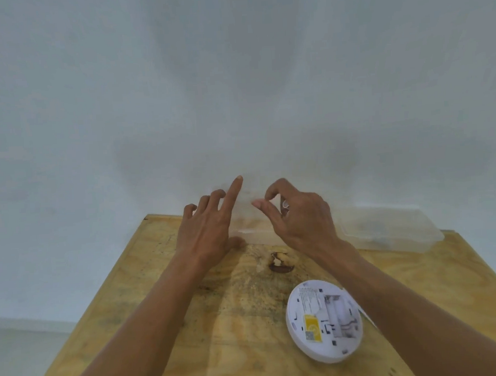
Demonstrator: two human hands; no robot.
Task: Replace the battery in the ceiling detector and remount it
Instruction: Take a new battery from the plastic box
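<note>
Left hand (207,228): index finger extended, other fingers loosely bent, gripping nothing, thumb near the clear plastic container (388,228). Right hand (297,214): fingers curled around a small object, too hidden to identify. At 5 o'clock from the hands, the white detector (324,321) lies back-up on the plywood table (168,323), battery bay exposed.

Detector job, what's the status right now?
Both hands at clear container by wall: left hand open, right hand pinching something small. Detector face-down on wooden table, untouched. Nothing blocking.
</note>
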